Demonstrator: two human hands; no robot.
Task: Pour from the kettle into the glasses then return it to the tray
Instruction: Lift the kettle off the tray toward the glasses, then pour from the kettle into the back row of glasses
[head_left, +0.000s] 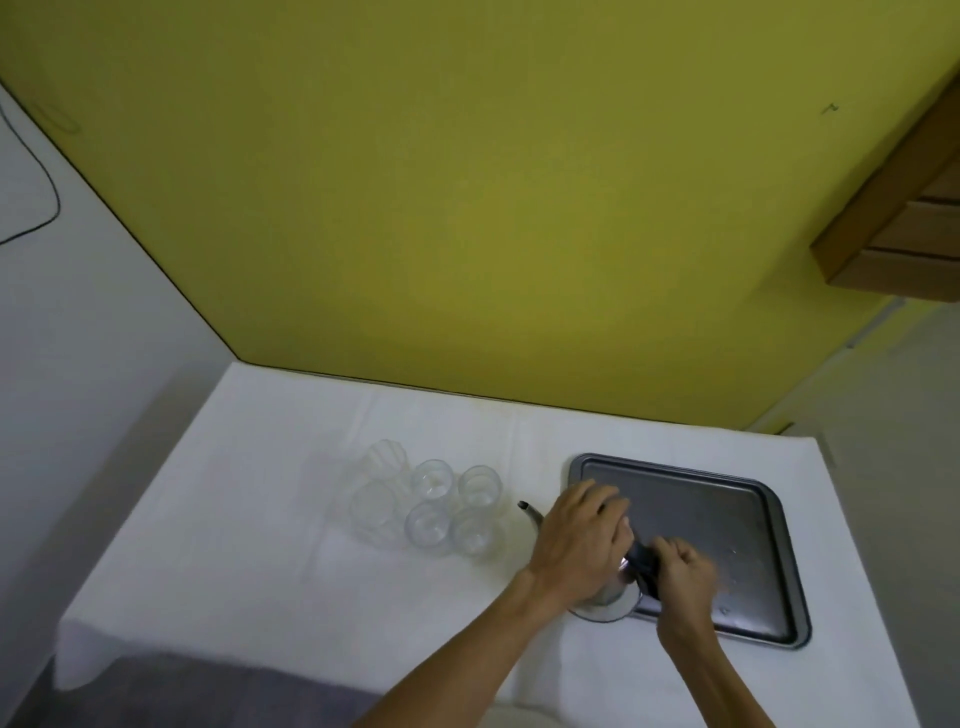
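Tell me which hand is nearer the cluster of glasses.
Left. The left hand lies over the kettle, just right of the glasses. The right hand holds its grip on the kettle's dark handle, farther right over the tray.

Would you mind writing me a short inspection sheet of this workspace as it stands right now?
Surface: table under a white cloth, creased, with a grey band at the near edge.
Job's things: shiny steel kettle with a thin curved spout, mostly hidden by the hands, sitting at the left edge of the dark grey rectangular metal tray; six clear ribbed glasses clustered to the tray's left, fill level not readable.
Clutter: nothing seen.
Grippers: left hand laid over the kettle top; right hand closed on its black handle.
Cables: thin dark cable looping on the white wall at far left.
Surroundings: yellow-green wall behind; brown wooden cabinet at upper right.
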